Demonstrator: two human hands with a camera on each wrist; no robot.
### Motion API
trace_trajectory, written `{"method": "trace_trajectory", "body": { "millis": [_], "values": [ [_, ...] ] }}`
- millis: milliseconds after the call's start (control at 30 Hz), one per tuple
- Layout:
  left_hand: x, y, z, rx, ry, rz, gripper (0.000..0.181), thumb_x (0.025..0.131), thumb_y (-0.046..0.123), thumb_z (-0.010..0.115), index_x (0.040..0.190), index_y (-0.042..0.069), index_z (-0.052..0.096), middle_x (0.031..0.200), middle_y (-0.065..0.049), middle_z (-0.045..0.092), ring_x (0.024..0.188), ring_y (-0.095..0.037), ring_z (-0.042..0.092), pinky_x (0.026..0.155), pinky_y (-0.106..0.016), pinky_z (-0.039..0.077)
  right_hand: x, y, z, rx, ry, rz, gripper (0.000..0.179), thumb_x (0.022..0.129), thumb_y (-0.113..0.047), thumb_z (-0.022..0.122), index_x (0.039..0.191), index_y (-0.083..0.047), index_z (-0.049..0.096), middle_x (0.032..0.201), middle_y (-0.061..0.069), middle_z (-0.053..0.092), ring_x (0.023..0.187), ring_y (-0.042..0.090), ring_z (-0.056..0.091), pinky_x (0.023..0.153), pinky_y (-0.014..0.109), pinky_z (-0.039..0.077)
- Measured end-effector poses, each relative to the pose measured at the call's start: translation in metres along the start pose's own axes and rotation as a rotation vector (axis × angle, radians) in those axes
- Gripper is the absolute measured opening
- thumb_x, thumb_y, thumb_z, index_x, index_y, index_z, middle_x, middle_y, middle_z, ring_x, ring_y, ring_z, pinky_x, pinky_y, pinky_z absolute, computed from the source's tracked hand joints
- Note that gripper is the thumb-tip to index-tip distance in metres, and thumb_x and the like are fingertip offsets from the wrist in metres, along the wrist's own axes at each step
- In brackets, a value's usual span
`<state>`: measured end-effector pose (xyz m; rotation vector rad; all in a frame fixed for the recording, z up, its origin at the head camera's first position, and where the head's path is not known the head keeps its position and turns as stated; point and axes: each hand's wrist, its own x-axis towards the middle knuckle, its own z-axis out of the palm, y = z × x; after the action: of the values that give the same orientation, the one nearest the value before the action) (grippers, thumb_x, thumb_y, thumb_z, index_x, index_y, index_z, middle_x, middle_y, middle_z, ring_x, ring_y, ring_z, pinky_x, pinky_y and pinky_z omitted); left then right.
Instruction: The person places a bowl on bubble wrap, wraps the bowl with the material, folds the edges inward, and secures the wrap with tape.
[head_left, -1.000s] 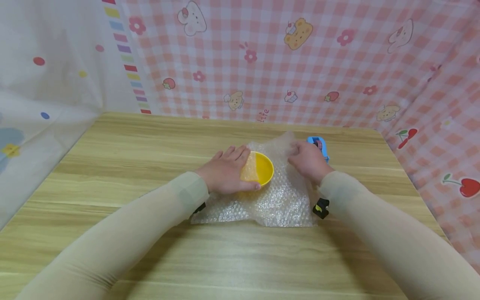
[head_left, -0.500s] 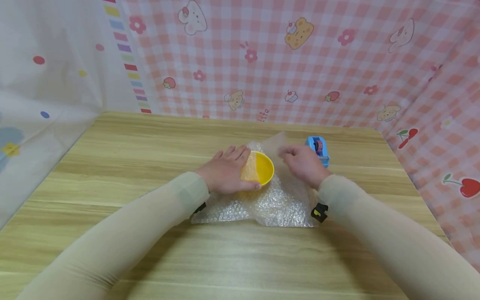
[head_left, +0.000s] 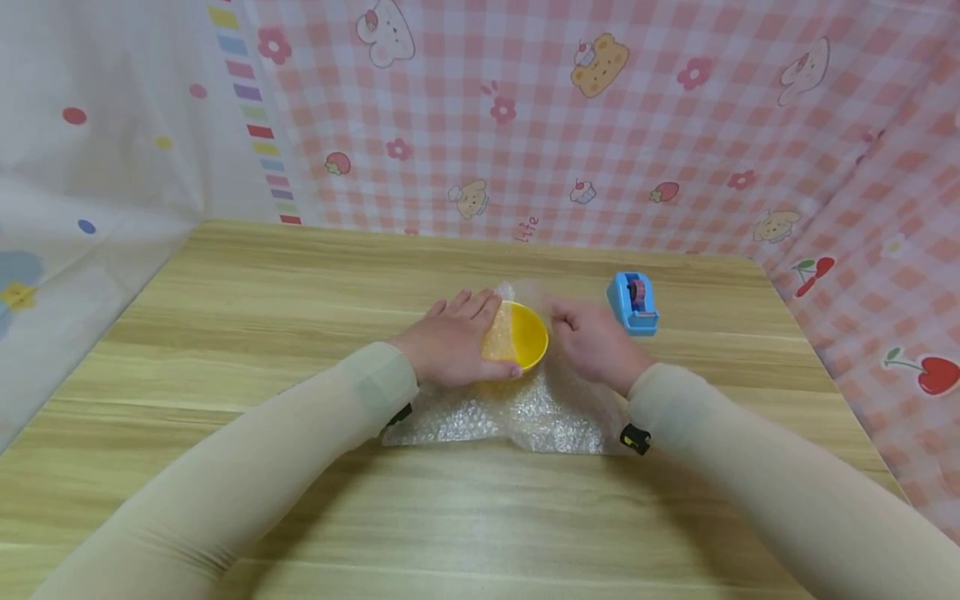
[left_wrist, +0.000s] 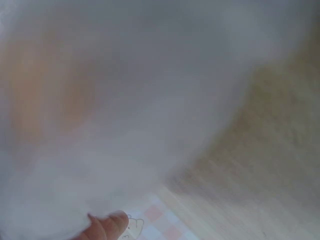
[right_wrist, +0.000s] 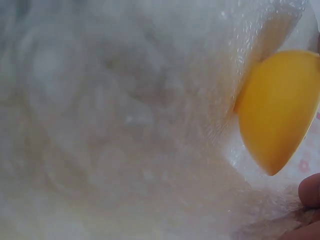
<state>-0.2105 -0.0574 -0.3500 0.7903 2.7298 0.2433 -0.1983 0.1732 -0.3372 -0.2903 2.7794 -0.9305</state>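
Observation:
A yellow bowl [head_left: 531,337] sits on a sheet of clear bubble wrap [head_left: 457,421], and a flap of the wrap covers its left part. My left hand [head_left: 453,342] lies over that flap with its fingers extended, pressing it against the bowl, the thumb near the rim. To the right of the bowl, my right hand [head_left: 596,340] pinches the wrap's right side with curled fingers and holds it raised. In the right wrist view the bowl's outer side [right_wrist: 277,110] shows beside the lifted wrap [right_wrist: 125,125]. Blurred wrap [left_wrist: 130,115] fills most of the left wrist view.
A blue tape dispenser [head_left: 632,304] with a roll in it stands behind my right hand, to its right. Wood-grain tabletop [head_left: 450,517] extends around the wrap. Patterned cloths [head_left: 450,125] hang at the back and both sides.
My right hand has moved left toward the bowl, drawing the wrap's right side with it and uncovering more of the tape dispenser. The left hand stays in place.

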Motion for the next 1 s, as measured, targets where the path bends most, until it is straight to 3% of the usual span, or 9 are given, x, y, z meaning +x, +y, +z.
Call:
{"method": "trace_trajectory", "body": {
  "millis": [100,233,300,467,533,633,1000],
  "values": [
    [0.0,0.0,0.0,-0.01,-0.005,-0.002,0.116,0.092,0.085,0.045,0.17,0.01,0.004,0.179,-0.007,0.003,0.165,-0.037,0.006,0.133,-0.059,0.011,-0.002,-0.001,0.003,-0.006,-0.009,-0.012,0.046,0.113,-0.021,0.044,0.159,-0.022,0.049,0.161,0.007,0.05,0.149,0.034,0.05,0.119,0.054,0.045],
    [0.0,0.0,-0.001,-0.016,-0.009,-0.003,0.115,0.092,0.085,0.045,0.17,0.01,0.004,0.179,-0.007,0.003,0.165,-0.037,0.007,0.133,-0.059,0.011,-0.005,-0.001,0.005,-0.036,-0.022,-0.034,0.046,0.114,-0.024,0.043,0.16,-0.024,0.045,0.165,0.001,0.044,0.151,0.031,0.047,0.119,0.051,0.045],
    [0.0,-0.001,-0.001,-0.019,-0.009,-0.002,0.115,0.093,0.084,0.046,0.17,0.01,0.005,0.179,-0.007,0.003,0.165,-0.037,0.007,0.133,-0.059,0.012,-0.006,-0.001,0.006,-0.049,-0.032,-0.047,0.047,0.114,-0.024,0.042,0.161,-0.025,0.043,0.166,0.0,0.042,0.142,0.032,0.057,0.113,0.049,0.053],
    [0.0,-0.001,0.0,-0.02,-0.013,0.003,0.116,0.092,0.085,0.045,0.17,0.01,0.004,0.179,-0.008,0.001,0.165,-0.036,0.006,0.133,-0.059,0.011,-0.01,-0.003,0.008,-0.084,-0.047,-0.084,0.047,0.115,-0.023,0.04,0.161,-0.026,0.042,0.167,-0.001,0.039,0.131,0.027,0.063,0.102,0.044,0.058],
    [0.0,-0.002,0.0,-0.018,-0.017,0.005,0.117,0.092,0.086,0.045,0.17,0.01,0.003,0.179,-0.008,0.0,0.165,-0.036,0.005,0.133,-0.059,0.011,-0.011,-0.004,0.009,-0.101,-0.048,-0.105,0.046,0.115,-0.023,0.04,0.161,-0.026,0.043,0.167,0.0,0.039,0.145,0.027,0.054,0.113,0.046,0.053],
    [0.0,-0.002,0.0,-0.021,-0.02,0.005,0.118,0.092,0.086,0.045,0.17,0.01,0.003,0.179,-0.008,-0.001,0.165,-0.035,0.003,0.133,-0.059,0.01,-0.012,-0.004,0.012,-0.134,-0.05,-0.139,0.047,0.115,-0.023,0.04,0.161,-0.024,0.042,0.168,0.003,0.037,0.154,0.028,0.042,0.121,0.049,0.043],
    [-0.001,-0.001,-0.001,-0.052,-0.028,0.012,0.119,0.093,0.084,0.048,0.169,0.007,0.0,0.179,-0.01,-0.005,0.165,-0.035,0.0,0.133,-0.059,0.007,-0.016,-0.008,0.019,-0.274,-0.067,-0.224,0.05,0.113,-0.017,0.043,0.163,-0.014,0.039,0.171,0.009,0.032,0.159,0.033,0.03,0.129,0.052,0.028]
  ]
}}
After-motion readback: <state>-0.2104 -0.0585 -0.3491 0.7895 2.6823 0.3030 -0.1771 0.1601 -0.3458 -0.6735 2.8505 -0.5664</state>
